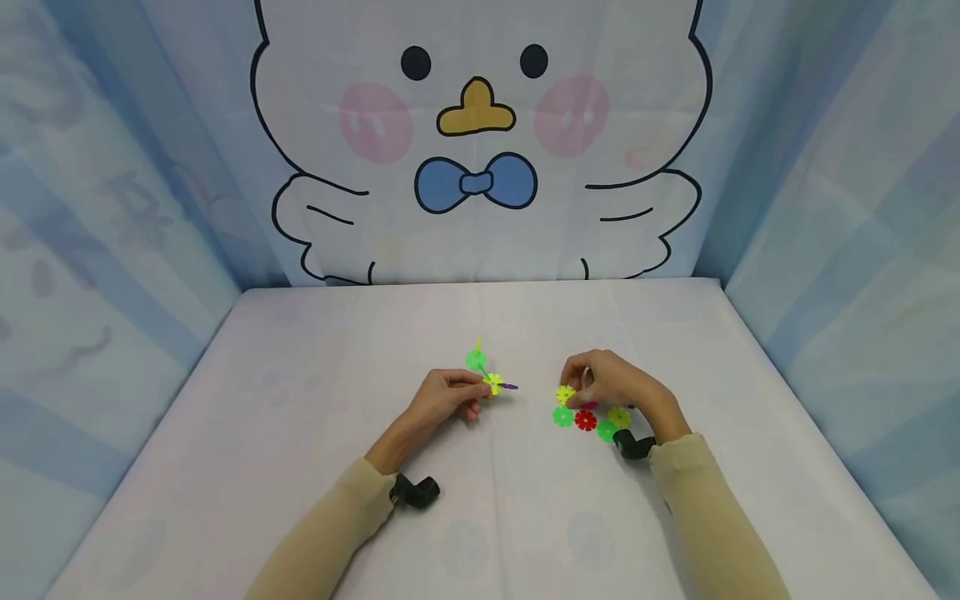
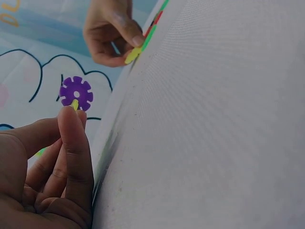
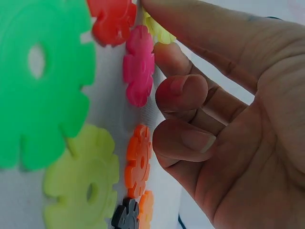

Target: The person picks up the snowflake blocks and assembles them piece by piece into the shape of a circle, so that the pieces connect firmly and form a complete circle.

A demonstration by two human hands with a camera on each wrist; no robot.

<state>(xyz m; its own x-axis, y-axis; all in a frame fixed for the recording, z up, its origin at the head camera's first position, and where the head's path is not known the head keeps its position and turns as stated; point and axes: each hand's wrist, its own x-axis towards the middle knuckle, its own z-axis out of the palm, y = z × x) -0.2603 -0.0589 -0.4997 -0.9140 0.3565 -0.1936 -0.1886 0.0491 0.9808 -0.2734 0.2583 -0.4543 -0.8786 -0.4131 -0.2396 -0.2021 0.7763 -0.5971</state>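
In the head view my left hand [image 1: 447,394] pinches a small chain of joined plastic snowflake discs above the white table. A yellow disc [image 1: 493,383] sits at the fingertips, with a purple disc [image 2: 84,89] slotted to it. A green disc [image 1: 476,360] joins on the far side, topped by a thin yellow piece [image 1: 479,342]. My right hand [image 1: 611,379] pinches a loose yellow disc [image 1: 565,395] between thumb and fingers, at the left edge of a group of loose discs. That same yellow disc is partly hidden by the thumb in the right wrist view.
Loose discs lie beneath and around the right hand: green [image 1: 562,417], red [image 1: 586,421], yellow [image 1: 618,417], pink [image 3: 138,67], orange [image 3: 138,162] and black [image 3: 125,215]. Patterned curtains [image 1: 847,208] enclose the table [image 1: 337,333] at the back and sides.
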